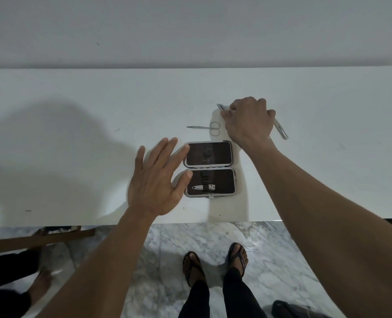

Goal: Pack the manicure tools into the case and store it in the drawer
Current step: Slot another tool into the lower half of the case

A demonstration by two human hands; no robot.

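Note:
A small dark manicure case (222,157) lies open flat on the white table (75,138), its two halves hinged in the middle. A nail clipper (204,187) sits strapped in the near half. Small silver scissors (207,128) lie just beyond the case. My left hand (156,180) hovers open at the case's left edge, fingertips touching its rim. My right hand (247,122) is further back, fingers closing on a thin metal tool (220,107). Another slim metal tool (282,130) pokes out from under that hand on the right.
The table's front edge (190,222) runs above a marble floor (270,249). My feet in sandals (215,262) stand below. Another person's leg and bare foot (39,281) are at the lower left, beside a brown wooden bar (41,239). A wall backs the table.

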